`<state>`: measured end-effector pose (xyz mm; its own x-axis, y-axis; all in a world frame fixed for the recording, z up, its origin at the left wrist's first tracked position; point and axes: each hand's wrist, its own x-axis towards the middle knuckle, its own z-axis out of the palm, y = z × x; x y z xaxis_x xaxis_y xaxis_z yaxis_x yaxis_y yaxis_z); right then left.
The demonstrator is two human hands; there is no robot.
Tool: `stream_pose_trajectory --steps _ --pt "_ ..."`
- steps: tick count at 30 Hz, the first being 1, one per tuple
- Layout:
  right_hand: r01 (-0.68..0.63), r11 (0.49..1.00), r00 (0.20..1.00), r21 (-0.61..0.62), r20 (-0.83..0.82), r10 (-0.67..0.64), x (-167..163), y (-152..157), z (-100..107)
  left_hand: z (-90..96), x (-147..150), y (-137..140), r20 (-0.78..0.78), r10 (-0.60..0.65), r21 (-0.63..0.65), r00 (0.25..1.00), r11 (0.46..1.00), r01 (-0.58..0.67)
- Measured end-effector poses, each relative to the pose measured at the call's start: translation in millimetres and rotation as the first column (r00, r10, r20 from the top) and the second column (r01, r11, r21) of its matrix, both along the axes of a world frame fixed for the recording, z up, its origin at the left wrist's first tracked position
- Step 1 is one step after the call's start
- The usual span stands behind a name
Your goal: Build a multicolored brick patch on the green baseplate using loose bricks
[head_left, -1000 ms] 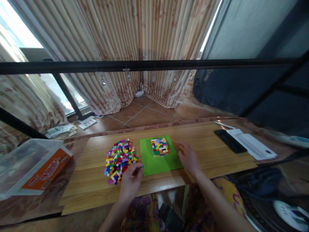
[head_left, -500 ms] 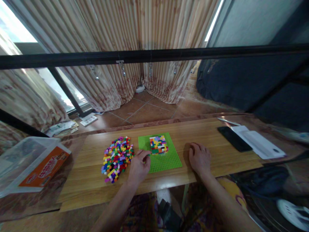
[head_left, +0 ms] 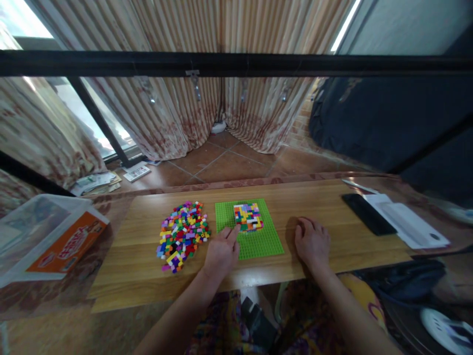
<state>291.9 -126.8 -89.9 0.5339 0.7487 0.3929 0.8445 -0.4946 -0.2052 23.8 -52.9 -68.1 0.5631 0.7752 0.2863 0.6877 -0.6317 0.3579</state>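
Note:
A block of many-coloured toy bricks [head_left: 248, 216] stands on a green studded baseplate [head_left: 260, 250]. My left hand [head_left: 221, 252] is over the baseplate's left edge, index fingertip at the block's near left corner. Its fingers are drawn together, and whatever lies under the fingertips is hidden. To the left of that hand spreads a pile of loose toy bricks [head_left: 183, 234] in mixed colours. My right hand [head_left: 313, 241] rests on the wooden table to the right of the baseplate, fingers loosely bent and apart, holding nothing.
A black phone [head_left: 368, 214] and a white flat object [head_left: 410, 224] lie at the right of the wooden table [head_left: 121, 251]. A clear plastic box [head_left: 70, 231] with an orange label stands off its left end. A dark bar [head_left: 229, 64] crosses beyond the table.
My left hand has shifted to the block's near left corner, its index finger now reaching against it. My right hand stays resting on the table. The camera view has shifted slightly.

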Motion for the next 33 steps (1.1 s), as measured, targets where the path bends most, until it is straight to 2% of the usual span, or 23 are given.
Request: stream_pose_trajectory --steps 12,18,24,29,33 --pt "0.027 0.999 0.998 -0.038 0.05 -0.025 -5.3 0.9 0.0 -2.7 5.1 -1.4 -0.103 -0.027 0.043 0.994 0.999 0.031" --pt "0.022 0.999 0.999 -0.041 0.035 -0.02 -5.5 0.9 1.8 9.5 5.3 0.0 -0.211 -0.055 -0.041 0.976 0.998 0.047" --pt "0.016 0.999 1.0 -0.028 -0.007 -0.016 -4.6 0.5 3.6 20.2 4.7 -3.7 -0.24 -0.007 -0.124 0.971 0.992 -0.023" --pt "0.017 1.0 1.0 -0.024 -0.019 -0.017 -4.4 0.5 3.8 24.4 7.8 -10.0 -0.29 -0.018 -0.115 0.957 0.993 -0.016" --pt "0.001 1.0 1.0 -0.018 -0.029 -0.002 -3.8 0.1 3.5 24.4 11.6 -11.2 -0.3 -0.023 -0.062 0.954 0.998 0.005"
